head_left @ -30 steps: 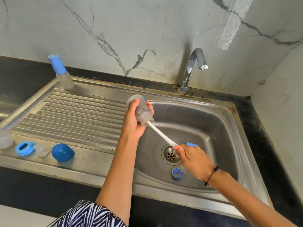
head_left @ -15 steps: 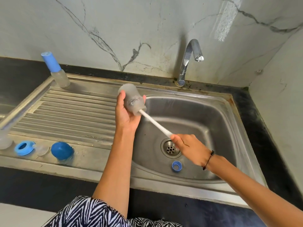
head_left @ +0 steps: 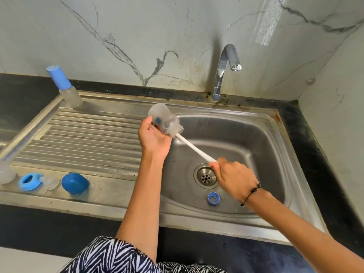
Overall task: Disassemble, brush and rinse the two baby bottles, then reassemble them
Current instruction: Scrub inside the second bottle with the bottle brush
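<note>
The frosted clear plastic baby bottle (head_left: 164, 123) is tilted mouth-down above the steel sink (head_left: 262, 138), likely so drips drain. The left hand (head_left: 152, 137) grips its body; the right hand (head_left: 232, 177) clasps the white brush handle (head_left: 194, 147) pushed inside.

A: What colours are showing on the drainboard?
B: A blue ring (head_left: 30, 181), a darker blue cap (head_left: 74, 183), a blue-topped clear bottle (head_left: 66, 88).
A: And the brush?
B: Its handle (head_left: 194, 148) is showing white; the garment (head_left: 112, 257) is showing black-and-white zigzags.
</note>
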The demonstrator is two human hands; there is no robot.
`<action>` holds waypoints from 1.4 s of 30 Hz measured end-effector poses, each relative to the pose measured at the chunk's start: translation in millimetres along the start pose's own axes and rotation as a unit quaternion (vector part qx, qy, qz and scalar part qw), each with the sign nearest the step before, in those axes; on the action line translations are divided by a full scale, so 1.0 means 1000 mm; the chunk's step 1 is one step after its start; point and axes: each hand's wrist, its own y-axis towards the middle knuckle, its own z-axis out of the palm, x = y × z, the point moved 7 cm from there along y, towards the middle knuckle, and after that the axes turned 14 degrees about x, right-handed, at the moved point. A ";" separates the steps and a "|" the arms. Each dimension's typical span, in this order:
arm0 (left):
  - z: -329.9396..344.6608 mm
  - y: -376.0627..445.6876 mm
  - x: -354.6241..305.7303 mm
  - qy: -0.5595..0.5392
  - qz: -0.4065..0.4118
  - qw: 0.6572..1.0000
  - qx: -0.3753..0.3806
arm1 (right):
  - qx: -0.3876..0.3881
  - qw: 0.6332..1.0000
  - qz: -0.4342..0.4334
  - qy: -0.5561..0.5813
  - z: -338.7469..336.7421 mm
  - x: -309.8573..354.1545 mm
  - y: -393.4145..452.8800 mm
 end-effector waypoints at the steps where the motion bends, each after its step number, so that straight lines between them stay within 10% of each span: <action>1: -0.001 0.000 0.000 -0.012 0.002 1.000 0.007 | 0.006 0.999 -0.010 0.030 0.002 -0.001 0.000; 11: -0.001 -0.010 0.007 -0.039 -0.017 0.999 0.032 | 0.000 0.999 -0.044 0.015 0.007 0.005 -0.007; 16: -0.014 -0.005 0.008 0.121 -0.032 0.990 -0.060 | -0.031 0.994 -0.003 -0.103 -0.004 0.000 -0.001; 22: -0.007 0.002 -0.003 -0.055 -0.017 0.998 0.026 | 0.016 0.996 -0.046 0.069 -0.002 -0.002 0.008; 33: -0.003 -0.002 0.003 0.050 -0.050 0.997 0.010 | -0.023 0.999 -0.020 -0.035 -0.012 -0.005 0.015; 42: 0.005 -0.001 -0.004 0.080 -0.036 0.995 0.052 | 0.065 0.981 -0.119 0.141 -0.005 -0.003 0.007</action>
